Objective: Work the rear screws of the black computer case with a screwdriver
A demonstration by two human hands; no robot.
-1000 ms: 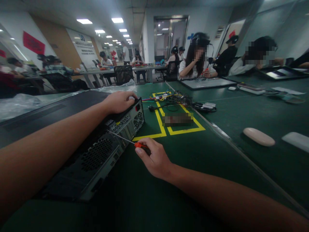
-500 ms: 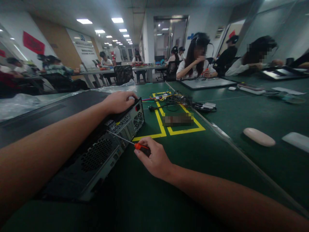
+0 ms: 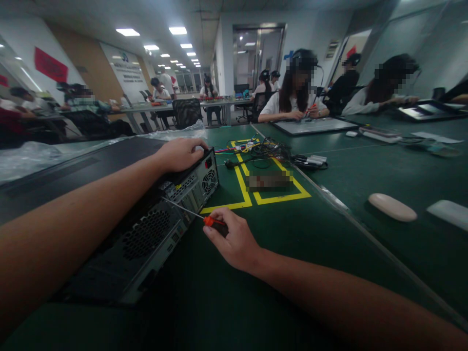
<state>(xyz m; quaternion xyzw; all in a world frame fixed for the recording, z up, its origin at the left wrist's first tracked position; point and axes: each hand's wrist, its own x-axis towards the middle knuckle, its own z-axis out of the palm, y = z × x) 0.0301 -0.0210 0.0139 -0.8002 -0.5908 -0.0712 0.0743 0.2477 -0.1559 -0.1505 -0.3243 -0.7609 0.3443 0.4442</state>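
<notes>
A black desktop computer case (image 3: 91,161) lies on its side on the green table, its rear panel with a fan grille and ports turned towards the right. My left hand (image 3: 183,153) rests on its top near the back corner, curved fingers and thumb closed over the edge. My right hand (image 3: 236,239) is wrapped round the orange and dark handle of a screwdriver (image 3: 209,221). The thin shaft slants up and left to the rear panel's upper part. Its tip meets the panel in shadow, so I cannot see what it touches.
Tangled cables (image 3: 270,148) lie beyond yellow tape marks (image 3: 283,199), with a blurred-out object (image 3: 269,181) inside them. A pale oval case (image 3: 392,206) and a white object (image 3: 448,214) sit at right. Plastic wrap (image 3: 32,158) is behind the computer. Co-workers sit across the table.
My hands, the screwdriver and the computer case look the same. Across the table, a co-worker's raised hand has come down from the face to the flat panel.
</notes>
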